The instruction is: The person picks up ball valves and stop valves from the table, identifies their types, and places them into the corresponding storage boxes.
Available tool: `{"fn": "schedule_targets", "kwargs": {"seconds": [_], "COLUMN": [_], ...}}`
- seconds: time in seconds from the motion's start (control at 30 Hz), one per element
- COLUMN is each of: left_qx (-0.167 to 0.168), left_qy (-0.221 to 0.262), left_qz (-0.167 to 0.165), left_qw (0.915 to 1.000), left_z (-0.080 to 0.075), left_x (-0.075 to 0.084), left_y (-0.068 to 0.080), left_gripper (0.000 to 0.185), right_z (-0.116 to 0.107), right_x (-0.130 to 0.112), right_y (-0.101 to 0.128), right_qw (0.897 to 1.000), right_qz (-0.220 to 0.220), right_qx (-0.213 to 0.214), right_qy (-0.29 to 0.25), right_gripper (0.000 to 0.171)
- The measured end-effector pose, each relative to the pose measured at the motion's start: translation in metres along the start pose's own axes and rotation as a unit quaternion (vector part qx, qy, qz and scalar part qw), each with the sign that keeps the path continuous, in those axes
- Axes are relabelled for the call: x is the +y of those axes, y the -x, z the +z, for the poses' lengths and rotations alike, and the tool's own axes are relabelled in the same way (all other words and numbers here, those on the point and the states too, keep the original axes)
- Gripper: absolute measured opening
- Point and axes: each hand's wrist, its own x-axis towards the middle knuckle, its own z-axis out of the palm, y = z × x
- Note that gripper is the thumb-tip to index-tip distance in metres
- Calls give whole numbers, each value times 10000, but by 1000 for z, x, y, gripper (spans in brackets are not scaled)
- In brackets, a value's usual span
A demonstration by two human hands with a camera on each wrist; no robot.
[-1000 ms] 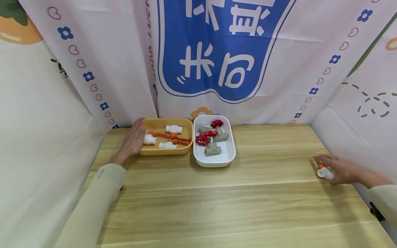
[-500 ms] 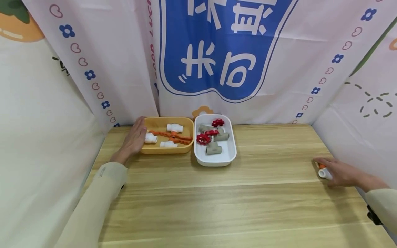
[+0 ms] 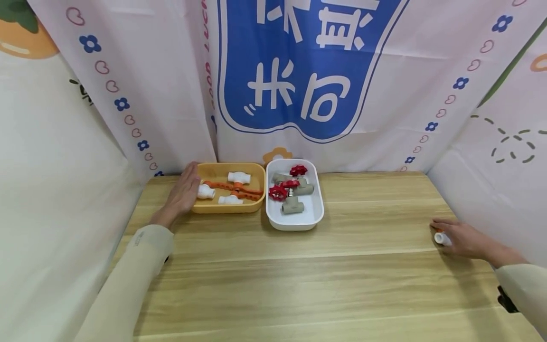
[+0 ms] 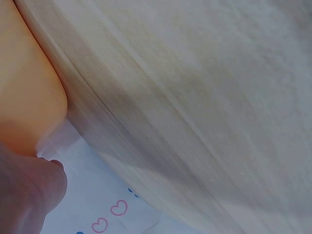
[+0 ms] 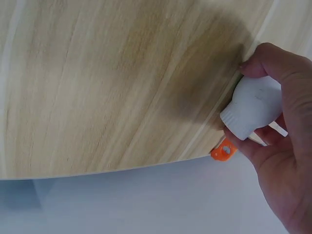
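Along the left end of the yellow tray (image 3: pixel 232 208), my left hand (image 3: pixel 181 194) rests with its fingers straight. The left wrist view shows part of that hand (image 4: pixel 36 187) beside the tray wall (image 4: pixel 29 78). Inside the tray lie white ball valves (image 3: pixel 239 177) with orange lever handles. Near the table's right edge, my right hand (image 3: pixel 467 241) grips another white ball valve (image 3: pixel 442 239). Seen from the right wrist, thumb and fingers hold the white valve body (image 5: pixel 256 105), and the orange handle (image 5: pixel 223 151) pokes out below, partly hidden by the hand.
Touching the yellow tray's right side is a white tray (image 3: pixel 295 226) with grey valves (image 3: pixel 292 205) that have red handwheels. Both stand at the back of the wooden table (image 3: pixel 299 285). Printed cloth (image 3: pixel 376 147) hangs behind and on both sides.
My right hand has shifted slightly left with the ball valve and turned a little, so less of the orange handle shows. The left hand keeps its place at the yellow tray.
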Motion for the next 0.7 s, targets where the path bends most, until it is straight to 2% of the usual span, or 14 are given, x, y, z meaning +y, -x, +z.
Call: {"fn": "schedule_targets", "kwargs": {"seconds": [0.17, 0.4, 0.7], "left_qx": [-11, 19, 7], "left_qy": [51, -11, -40], "left_qz": [-33, -50, -39], "left_qw": [10000, 10000, 10000], "left_z": [-1, 0, -1], "left_x": [-1, 0, -2], "left_y": [2, 1, 2], "left_gripper": [68, 72, 68], "right_z": [1, 7, 6], "right_x": [-2, -1, 1], "right_y": [-4, -5, -5], "right_qw": [10000, 9988, 9982], "right_qz": [-24, -233, -331], "right_qx": [10, 413, 471], "right_qy": [29, 139, 165], "right_gripper": [66, 54, 62]}}
